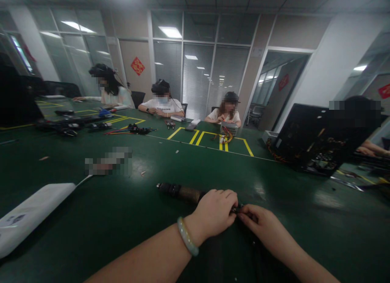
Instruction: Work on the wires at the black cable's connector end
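Note:
A long dark electric screwdriver [187, 193] with a brownish mid-section lies on the green table, its metal tip pointing left. Over its right part my left hand [215, 212] is closed, palm down, with a pale green bangle at the wrist. Just right of it, my right hand [258, 220] pinches something small and dark at the screwdriver's right end. The fingertips of both hands nearly meet there. What exactly sits between the right fingers is mostly hidden.
A white box-like device [36, 214] with a cable lies at the left. Black cables [134, 129] are heaped farther back. A black computer case [317, 140] stands at the right. Several people sit across the green table [146, 226], one behind a metal power supply [229, 128]. Yellow tape marks the far side.

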Motion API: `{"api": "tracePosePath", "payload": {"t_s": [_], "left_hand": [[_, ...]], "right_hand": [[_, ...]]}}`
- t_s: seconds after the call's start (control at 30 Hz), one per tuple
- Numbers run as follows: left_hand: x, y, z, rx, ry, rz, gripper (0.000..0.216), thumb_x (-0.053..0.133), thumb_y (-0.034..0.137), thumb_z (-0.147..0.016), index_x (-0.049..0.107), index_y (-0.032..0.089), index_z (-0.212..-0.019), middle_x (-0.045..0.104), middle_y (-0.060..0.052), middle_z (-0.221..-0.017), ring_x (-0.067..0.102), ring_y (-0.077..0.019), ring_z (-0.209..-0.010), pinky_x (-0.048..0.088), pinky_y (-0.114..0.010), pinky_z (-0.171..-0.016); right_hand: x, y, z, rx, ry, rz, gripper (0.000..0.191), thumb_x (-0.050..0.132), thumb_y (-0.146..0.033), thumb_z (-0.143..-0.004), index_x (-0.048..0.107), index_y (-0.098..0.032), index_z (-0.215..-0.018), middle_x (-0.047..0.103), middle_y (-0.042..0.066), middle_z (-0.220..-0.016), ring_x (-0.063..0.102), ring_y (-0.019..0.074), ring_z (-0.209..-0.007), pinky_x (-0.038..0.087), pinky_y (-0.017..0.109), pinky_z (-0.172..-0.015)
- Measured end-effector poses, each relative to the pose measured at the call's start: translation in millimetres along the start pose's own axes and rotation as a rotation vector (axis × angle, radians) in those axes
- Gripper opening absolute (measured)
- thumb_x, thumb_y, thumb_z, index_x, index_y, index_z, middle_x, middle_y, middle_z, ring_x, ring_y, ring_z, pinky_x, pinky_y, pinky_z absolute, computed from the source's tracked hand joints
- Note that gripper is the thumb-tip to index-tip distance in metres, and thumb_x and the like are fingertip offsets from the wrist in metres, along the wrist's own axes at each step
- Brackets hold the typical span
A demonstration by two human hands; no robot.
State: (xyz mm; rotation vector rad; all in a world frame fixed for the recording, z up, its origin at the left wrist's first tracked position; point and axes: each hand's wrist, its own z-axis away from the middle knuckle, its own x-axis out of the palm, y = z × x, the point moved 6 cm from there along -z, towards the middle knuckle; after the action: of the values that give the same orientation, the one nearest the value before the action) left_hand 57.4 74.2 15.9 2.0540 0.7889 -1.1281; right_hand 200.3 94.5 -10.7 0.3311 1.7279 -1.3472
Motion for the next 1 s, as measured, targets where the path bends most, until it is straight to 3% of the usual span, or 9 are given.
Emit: {"api": "tracePosePath", "payload": {"t_s": [0.13,0.47,1.0], "left_hand": [[1.1,-1.8,-0.5,-0.009,-0.004,-0.002,0.02,0.067,0.031,-0.084,0.055,0.02,-0.096,0.062,-0.003,-0.107,0.06,-0.0215,-0.098,0.045,-0.036,-0.085],[1.5,0.6,-0.9,0.023,-0.019,0.001,0.006,0.061,0.022,-0.088,0.058,0.021,-0.093,0.064,-0.001,-0.102,0.061,-0.0205,-0.098,0.044,-0.036,-0.087],[-1.2,0.1,0.2,-0.019,-0.014,0.024,0.016,0.062,0.025,-0.084,0.055,0.019,-0.098,0.062,-0.003,-0.104,0.06,-0.0218,-0.098,0.044,-0.035,-0.086]], "right_hand": [[-0.9,-2.3,0.5,0.002,-0.001,0.004,0.018,0.053,-0.031,-0.092,0.069,-0.025,-0.086,0.069,-0.003,-0.079,0.062,0.0167,-0.072,0.04,0.023,-0.062],[-1.5,-1.2,1.0,0.01,0.001,-0.036,0.02,0.051,-0.034,-0.092,0.068,-0.023,-0.087,0.068,-0.001,-0.076,0.061,0.0173,-0.07,0.04,0.024,-0.061],[0.2,3.3,-0.2,0.034,0.026,-0.04,0.02,0.054,-0.035,-0.09,0.065,-0.021,-0.082,0.066,-0.001,-0.073,0.06,0.0163,-0.067,0.04,0.022,-0.058]]}}
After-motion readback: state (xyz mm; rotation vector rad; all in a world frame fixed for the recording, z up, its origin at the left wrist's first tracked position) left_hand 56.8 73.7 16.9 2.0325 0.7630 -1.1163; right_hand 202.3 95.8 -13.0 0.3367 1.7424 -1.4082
